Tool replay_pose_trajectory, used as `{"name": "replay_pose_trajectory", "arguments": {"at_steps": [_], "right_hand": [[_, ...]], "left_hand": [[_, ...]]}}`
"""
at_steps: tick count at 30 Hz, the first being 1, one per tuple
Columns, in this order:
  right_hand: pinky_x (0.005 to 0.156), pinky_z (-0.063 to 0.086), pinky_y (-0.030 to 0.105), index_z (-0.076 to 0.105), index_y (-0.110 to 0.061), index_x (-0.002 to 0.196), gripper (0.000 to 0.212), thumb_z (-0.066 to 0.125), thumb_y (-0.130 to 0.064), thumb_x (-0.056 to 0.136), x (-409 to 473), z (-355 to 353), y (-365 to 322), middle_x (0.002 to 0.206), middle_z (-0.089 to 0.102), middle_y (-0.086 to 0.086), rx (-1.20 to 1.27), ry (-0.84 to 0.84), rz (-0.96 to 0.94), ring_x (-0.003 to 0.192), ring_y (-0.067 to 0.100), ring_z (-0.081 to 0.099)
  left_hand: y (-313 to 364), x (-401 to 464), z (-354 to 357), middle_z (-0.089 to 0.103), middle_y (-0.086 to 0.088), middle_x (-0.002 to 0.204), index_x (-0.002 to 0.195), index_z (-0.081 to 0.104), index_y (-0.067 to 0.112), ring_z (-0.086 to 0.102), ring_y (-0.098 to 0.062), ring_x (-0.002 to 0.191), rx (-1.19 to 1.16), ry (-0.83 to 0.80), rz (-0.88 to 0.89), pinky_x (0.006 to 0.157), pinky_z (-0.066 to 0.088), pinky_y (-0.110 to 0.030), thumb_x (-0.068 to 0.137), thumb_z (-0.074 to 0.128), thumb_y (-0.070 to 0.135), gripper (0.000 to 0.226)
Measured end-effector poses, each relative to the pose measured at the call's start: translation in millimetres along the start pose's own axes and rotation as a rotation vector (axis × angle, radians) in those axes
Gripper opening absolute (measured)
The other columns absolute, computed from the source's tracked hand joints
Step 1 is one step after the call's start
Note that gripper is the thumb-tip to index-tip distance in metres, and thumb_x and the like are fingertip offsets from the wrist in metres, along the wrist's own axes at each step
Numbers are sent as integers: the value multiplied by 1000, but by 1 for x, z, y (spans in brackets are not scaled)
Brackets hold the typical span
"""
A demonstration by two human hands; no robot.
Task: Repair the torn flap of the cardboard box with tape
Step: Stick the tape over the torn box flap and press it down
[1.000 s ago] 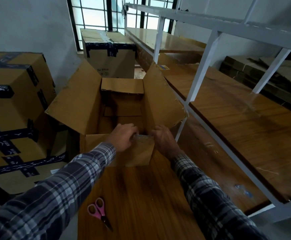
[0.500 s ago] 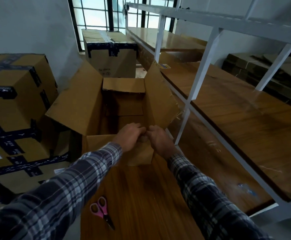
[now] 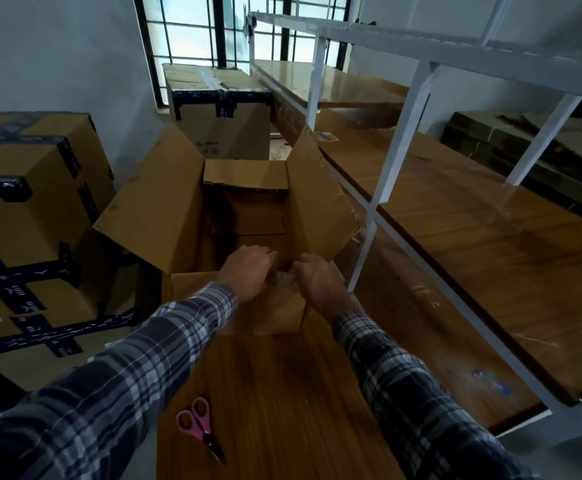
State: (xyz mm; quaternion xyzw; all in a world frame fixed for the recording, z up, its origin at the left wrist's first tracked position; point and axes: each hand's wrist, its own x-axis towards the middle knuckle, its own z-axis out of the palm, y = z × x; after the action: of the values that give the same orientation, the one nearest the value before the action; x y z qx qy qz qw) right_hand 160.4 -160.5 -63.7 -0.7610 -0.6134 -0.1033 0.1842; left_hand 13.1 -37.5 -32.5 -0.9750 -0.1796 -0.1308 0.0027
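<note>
Left of the grip: stack of sealed brown cardboard cartons w/ dark printed tape [image 3: 30,216], well apart from the work. Between the stack and the grip, the long left flap [image 3: 154,216] of the open brown cardboard box [image 3: 248,216] stands tilted outward.

Grip: left hand [image 3: 248,277] and right hand [image 3: 319,285] sit close together at the top edge of the near short flap [image 3: 269,313], which hangs down over the wooden tabletop [image 3: 282,393]. Both hands have fingers curled over the edge. Between them shows a short crinkled patch of clear tape [image 3: 282,279] lying on the flap's fold line. Left fingertips appear to pinch or press the tape end; right hand looks to do the same on its side. Exact finger contact is hidden behind the knuckles.

Step in hand (judgement): tape is being pressed down and smoothed across the tear at the near flap's hinge.

Below the grip, toward the person: pink-handled scissors [image 3: 199,427] lie on the tabletop, untouched.

Right of the grip: long right flap [image 3: 320,209], frayed at its lower corner, then the white metal shelf frame [image 3: 383,188] w/ wood boards.

Next move (judgement): rub the tape flat along its full length, wrap it over the fold, then check the flap swings w/o the tear reopening. If the strip falls short, another piece will be needed; no roll is in view.
</note>
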Motion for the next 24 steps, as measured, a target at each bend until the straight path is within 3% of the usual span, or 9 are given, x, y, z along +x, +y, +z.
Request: {"name": "replay_pose_trajectory", "arguments": {"at_steps": [7,12,15,18,24], "right_hand": [[64,34,31,74,-7,89,8,69,-6,95,2,-5,0,88,66,11,-5,-26,4,79,28,62],[67,46,29,74,-19,95,11,69,-9,98,4,-2,10,94,60,-2,29,-107,-6,79,16,58],[64,47,31,72,-22,94,13,69,-9,97,2,0,11,93,58,-3,44,-100,5,77,16,57],[63,38,31,71,-17,92,12,65,-9,99,2,-4,9,91,56,0,29,-93,9,75,17,53],[63,40,30,68,-14,94,14,58,-13,103,3,-13,6,93,62,4,-50,-86,-10,74,17,54]], "left_hand": [[-4,-1,8,63,-1,115,123,68,16,57,-20,109,-88,-2,67,93,47,-33,98,63,11,26],[-13,-5,8,51,9,101,110,65,22,55,-17,100,-123,-48,47,80,38,-29,94,64,8,21],[-14,-6,7,56,9,103,106,64,25,58,-17,102,-131,-30,7,83,45,-32,92,66,9,21],[-10,-5,4,62,5,110,112,65,27,58,-17,106,-1,-4,-25,91,45,-36,92,69,19,22],[-9,-4,2,65,1,116,124,63,23,57,-20,109,181,-1,-47,93,43,-38,95,67,29,30]]}}
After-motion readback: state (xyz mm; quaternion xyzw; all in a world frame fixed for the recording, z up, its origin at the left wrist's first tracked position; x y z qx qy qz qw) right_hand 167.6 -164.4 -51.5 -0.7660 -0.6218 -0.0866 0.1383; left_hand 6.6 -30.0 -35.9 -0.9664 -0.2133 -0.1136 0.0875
